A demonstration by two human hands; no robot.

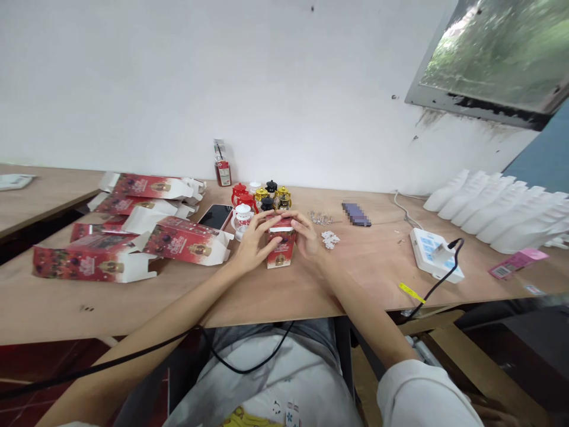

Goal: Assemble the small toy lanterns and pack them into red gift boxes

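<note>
A small red printed carton (280, 249) stands upright on the wooden table (284, 293) in front of me. My left hand (254, 237) grips its left side and top, fingers curled over the flap. My right hand (306, 232) holds its right side and top, fingers bent onto the lid. Just behind the carton stands a cluster of small teapot-shaped items (260, 198) in red, gold, black and white.
Several red cartons (133, 231) lie flat at the left, next to a black phone (216, 216). A white power strip (434, 254) with a black cable sits right, with white bottles (502, 207), a pink pack (518, 262) and small silvery pieces (320, 218).
</note>
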